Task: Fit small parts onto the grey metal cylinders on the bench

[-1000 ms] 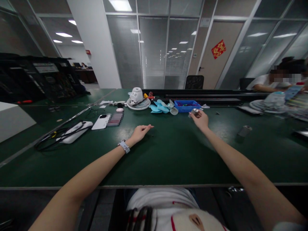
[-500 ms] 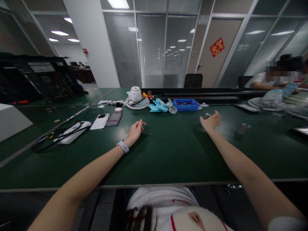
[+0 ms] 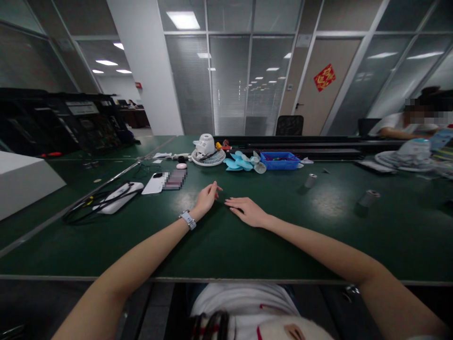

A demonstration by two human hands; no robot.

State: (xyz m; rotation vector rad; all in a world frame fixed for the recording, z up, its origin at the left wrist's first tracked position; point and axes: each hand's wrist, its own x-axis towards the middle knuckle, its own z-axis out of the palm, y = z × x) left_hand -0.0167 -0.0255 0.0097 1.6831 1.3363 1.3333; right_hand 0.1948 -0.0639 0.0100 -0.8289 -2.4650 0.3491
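Note:
My left hand [image 3: 208, 198] rests on its edge on the green tabletop [image 3: 198, 255], with a watch on the wrist. Its fingers are loosely bent and apart, and I see nothing in them. Close to its right, my right hand [image 3: 249, 211] lies palm down with fingers stretched toward the left. The spot under its fingertips is hidden, and the tiny dark piece from the earlier frame is not visible there. A small grey metal cylinder [image 3: 310, 180] stands beyond my right forearm. A second grey cylinder [image 3: 369, 198] is farther right.
At the back are a white fan part [image 3: 205, 146], light-blue fan blades [image 3: 239, 162] and a blue basket [image 3: 279, 163]. To the left lie a white phone [image 3: 155, 184] and a white device with black cable [image 3: 122, 197]. Another person [image 3: 392, 127] sits at the far right.
My right hand has moved left and nearer, away from the small metal cylinder to beside my left hand. The tiny dark piece is now out of sight. The view has shifted slightly.

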